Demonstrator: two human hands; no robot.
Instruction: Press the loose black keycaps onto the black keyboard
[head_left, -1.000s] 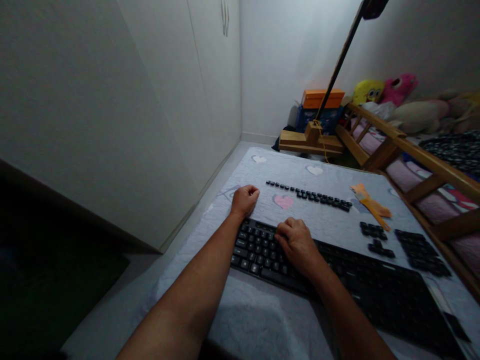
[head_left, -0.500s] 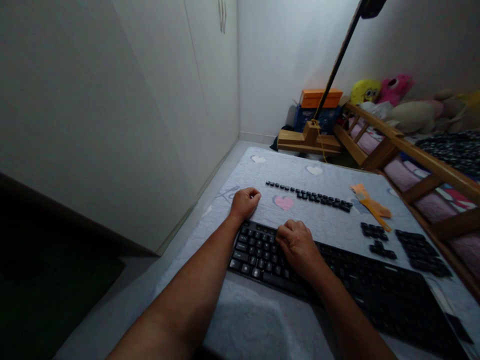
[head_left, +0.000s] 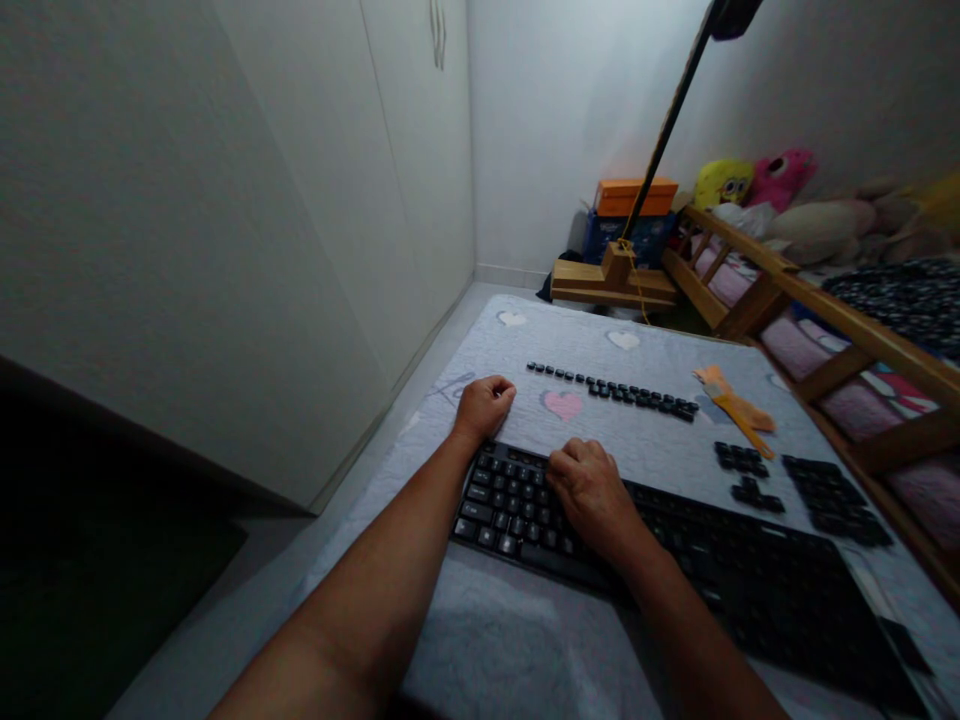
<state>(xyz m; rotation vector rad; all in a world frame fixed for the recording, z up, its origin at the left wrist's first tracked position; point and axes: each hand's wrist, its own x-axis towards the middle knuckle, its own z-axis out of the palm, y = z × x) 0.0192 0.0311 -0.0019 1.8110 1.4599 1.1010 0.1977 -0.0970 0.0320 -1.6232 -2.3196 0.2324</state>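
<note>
A black keyboard (head_left: 501, 497) lies aslant on the cloth-covered table. White-marked keys fill its left part, while the right part looks dark and without keycaps. My left hand (head_left: 485, 405) rests just beyond the keyboard's upper left corner, loosely curled, with nothing visible in it. Over the middle of the keyboard, my right hand (head_left: 589, 485) has its fingers bent and pressed together on the upper keys; the fingertips and whatever is under them are hidden. Beyond the hands, a row of loose black keycaps (head_left: 637, 396) stretches across the cloth.
On the right lie further keycap groups (head_left: 741, 458) and a larger keycap block (head_left: 836, 500). A yellow-handled brush (head_left: 742, 418) lies on an orange cloth (head_left: 720, 383). A wooden rail (head_left: 847, 310) borders the table's right side; a white cabinet (head_left: 300, 220) stands left.
The whole view has shifted slightly to the left. Both hands keep nearly the same place and pose relative to the keyboard.
</note>
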